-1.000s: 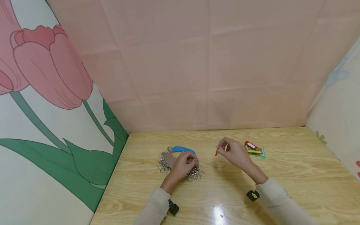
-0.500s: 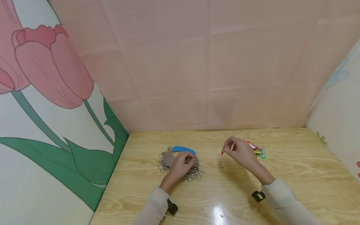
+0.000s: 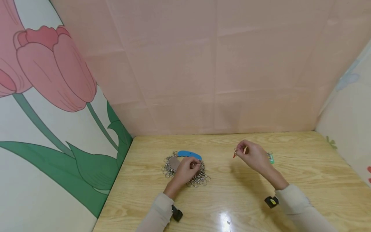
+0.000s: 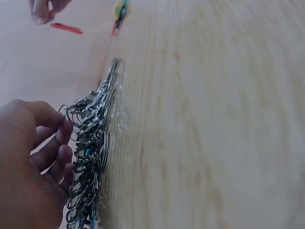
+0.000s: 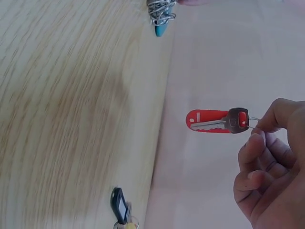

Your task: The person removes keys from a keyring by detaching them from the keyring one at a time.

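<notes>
My left hand is at a bunch of metal key rings and clasps, its thumb and forefinger pinching one ring at the bunch's edge. The bunch fans around a flat curved holder with a blue part and a brown part. To the right, my right hand is raised above the table, pinching a small wire ring. From that ring hang a key with a dark head and a red key tag, both plain in the right wrist view. The other fingers of that hand are loosely curled.
Partly hidden behind my right hand lies a small pile of key tags, with a green tag showing. A dark tag shows in the right wrist view. The wooden table ends at a pink wall covering.
My right hand has moved right with the key and red tag, now covering most of the tag pile. The left hand has stayed almost still on the bunch.
</notes>
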Demonstrator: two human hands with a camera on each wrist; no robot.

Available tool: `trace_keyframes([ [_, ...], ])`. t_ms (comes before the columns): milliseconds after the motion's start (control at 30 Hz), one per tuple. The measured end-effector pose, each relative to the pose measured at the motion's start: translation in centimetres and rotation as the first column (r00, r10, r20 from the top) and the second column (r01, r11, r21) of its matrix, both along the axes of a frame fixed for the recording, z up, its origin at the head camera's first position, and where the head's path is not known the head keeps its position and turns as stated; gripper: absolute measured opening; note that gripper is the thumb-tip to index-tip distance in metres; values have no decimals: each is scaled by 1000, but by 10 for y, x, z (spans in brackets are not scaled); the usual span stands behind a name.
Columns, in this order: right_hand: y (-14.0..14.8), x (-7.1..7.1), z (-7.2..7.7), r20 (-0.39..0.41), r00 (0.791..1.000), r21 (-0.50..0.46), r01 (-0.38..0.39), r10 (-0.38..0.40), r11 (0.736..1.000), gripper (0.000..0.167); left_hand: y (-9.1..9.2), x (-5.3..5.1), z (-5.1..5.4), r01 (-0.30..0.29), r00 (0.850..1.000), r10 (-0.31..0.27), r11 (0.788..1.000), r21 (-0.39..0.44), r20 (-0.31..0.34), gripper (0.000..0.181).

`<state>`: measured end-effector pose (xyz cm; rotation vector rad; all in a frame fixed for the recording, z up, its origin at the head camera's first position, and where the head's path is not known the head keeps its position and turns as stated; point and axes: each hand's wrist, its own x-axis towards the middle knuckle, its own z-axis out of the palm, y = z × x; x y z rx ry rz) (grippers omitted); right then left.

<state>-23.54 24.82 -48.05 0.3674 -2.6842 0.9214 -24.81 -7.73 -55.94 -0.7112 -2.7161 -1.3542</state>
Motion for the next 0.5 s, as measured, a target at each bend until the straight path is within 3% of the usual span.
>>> trace_keyframes([
  [500, 23, -2, -8, 26, 999, -11, 35, -35, 999, 4, -1, -1, -1, 16, 1000, -16, 1000, -25, 5, 14],
])
